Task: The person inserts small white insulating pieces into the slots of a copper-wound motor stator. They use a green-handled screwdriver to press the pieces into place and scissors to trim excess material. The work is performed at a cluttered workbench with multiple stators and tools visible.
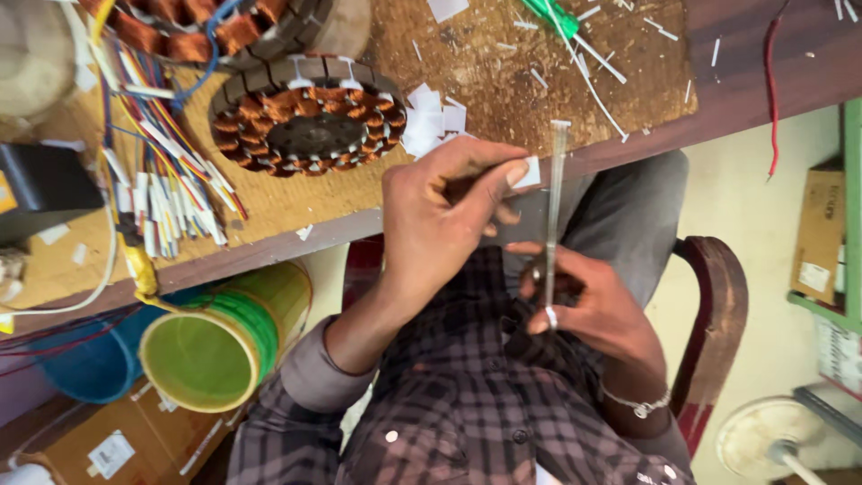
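Thin translucent sleeve tube, long and narrow, held nearly upright in the head view, long axis running from the lap up toward the workbench edge. Lower end pinched in the right hand, fingers curled closed around it; upper end free, reaching just past the bench edge. Small white paper slip gripped between thumb and fingertips of the left hand, clenched on it and raised in front of the chest. Slip just beside the tube's upper half, to its left, close but apparently not touching; contact hard to judge at this angle. Left hand nearer the tube's free upper portion, right hand at its base. Wound stator with copper coils flat on the bench, beyond and left of the left hand, with a loose pile of white paper pieces just beside it. Bundle of coloured wires with white-sleeved ends farther left. Green-handled tool and scattered white offcuts on the bench's far side. Green bucket and blue bucket below the bench at left; red chair back at right.
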